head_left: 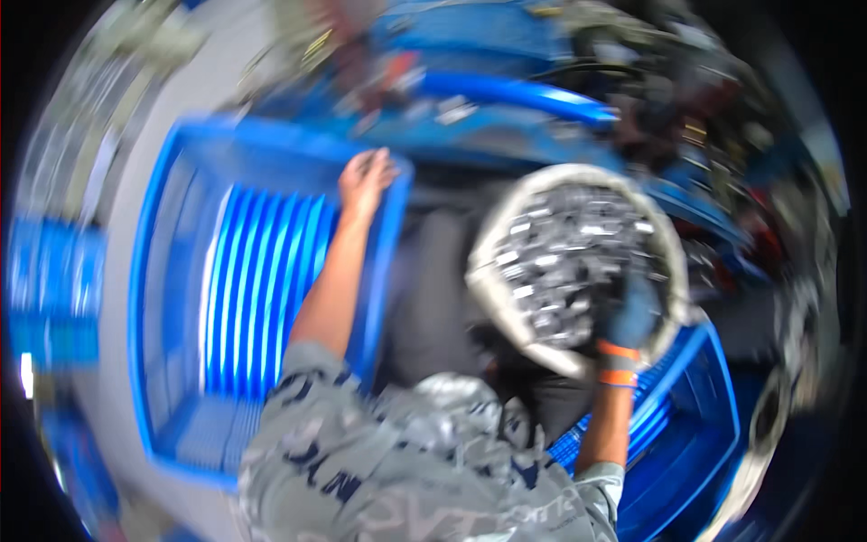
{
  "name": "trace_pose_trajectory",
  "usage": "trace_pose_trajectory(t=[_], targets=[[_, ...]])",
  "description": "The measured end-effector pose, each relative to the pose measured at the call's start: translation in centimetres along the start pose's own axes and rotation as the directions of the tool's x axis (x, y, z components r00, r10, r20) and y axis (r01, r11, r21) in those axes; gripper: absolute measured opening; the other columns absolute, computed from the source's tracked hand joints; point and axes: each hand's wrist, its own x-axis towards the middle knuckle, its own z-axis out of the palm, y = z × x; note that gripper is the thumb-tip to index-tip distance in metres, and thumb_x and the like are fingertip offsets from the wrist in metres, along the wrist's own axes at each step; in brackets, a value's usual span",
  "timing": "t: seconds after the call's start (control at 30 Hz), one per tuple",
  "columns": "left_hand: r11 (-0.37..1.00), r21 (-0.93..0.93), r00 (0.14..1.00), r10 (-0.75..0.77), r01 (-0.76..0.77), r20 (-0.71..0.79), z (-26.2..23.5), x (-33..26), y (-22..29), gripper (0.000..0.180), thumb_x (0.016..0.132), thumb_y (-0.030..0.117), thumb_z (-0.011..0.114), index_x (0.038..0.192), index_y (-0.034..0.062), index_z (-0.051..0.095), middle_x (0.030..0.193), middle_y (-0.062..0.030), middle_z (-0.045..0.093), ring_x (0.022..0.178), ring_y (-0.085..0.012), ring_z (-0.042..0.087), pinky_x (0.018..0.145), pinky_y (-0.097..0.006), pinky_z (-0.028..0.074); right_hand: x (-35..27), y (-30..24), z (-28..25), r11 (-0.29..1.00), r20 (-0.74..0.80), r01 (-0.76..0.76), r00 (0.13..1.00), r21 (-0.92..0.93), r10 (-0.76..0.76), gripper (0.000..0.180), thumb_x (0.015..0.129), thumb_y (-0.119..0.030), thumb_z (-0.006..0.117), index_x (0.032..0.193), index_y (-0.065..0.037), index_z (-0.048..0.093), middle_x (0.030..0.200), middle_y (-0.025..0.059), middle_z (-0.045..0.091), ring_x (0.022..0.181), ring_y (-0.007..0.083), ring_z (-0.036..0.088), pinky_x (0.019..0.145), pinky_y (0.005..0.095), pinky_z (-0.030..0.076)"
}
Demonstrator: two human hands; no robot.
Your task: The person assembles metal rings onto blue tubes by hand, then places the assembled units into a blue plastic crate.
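Clearly your gloved right hand (632, 316) gripped the near rim of a white sack (668, 244) full of small metal parts (564, 257), held up above a blue crate (686, 425) at your right. Your bare left hand (364, 178) clasped the far rim of another blue crate (163, 271). Beyond lay blurred blue machinery (515, 95).

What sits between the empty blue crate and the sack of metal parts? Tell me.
In the head view, only a dark grey surface shows between the blue crate and the sack.
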Motion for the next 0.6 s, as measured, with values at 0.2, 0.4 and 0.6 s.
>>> trace_pose_trajectory(t=[0.2,0.4,0.6], targets=[[0.777,0.474,0.670,0.092,0.414,-0.736,-52.2,-15.9,-11.5,0.051,0.093,0.036,0.091,0.123,-0.0049,0.083,0.114,-0.0218,0.087,0.108,-0.0353,0.084,0.098,-0.045,0.065,-0.6,-3.1,7.1,0.999,0.015,0.042,0.999,0.001,-0.042,0.085,0.096,-0.042,0.094,0.171,-0.014,0.062,0.137,0.0199,0.083,0.120,0.0378,0.078,0.102,0.0510,0.061],[0.313,0.438,0.527,-0.307,0.843,-0.793,-51.1,-31.8,-29.8,0.064,0.085,0.043,0.090,0.135,0.0045,0.083,0.141,-0.0263,0.081,0.136,-0.0429,0.076,0.121,-0.051,0.057,-0.7,-1.6,6.5,0.980,-0.023,0.030,0.999,-0.197,-0.035,0.057,0.112,-0.031,0.081,0.162,-0.006,0.068,0.160,0.0201,0.070,0.140,0.0387,0.072,0.111,0.0475,0.062],[0.404,0.464,0.521,-0.039,0.789,-0.853,-47.4,-22.8,-28.3,0.091,0.087,0.029,0.096,0.163,0.0009,0.056,0.165,-0.0281,0.058,0.150,-0.0492,0.061,0.126,-0.054,0.054,0.8,-2.5,7.8,0.956,0.135,0.176,0.968,0.235,-0.212,0.079,0.110,-0.010,0.079,0.180,-0.004,0.044,0.178,0.0209,0.054,0.160,0.0340,0.058,0.131,0.0433,0.048]])
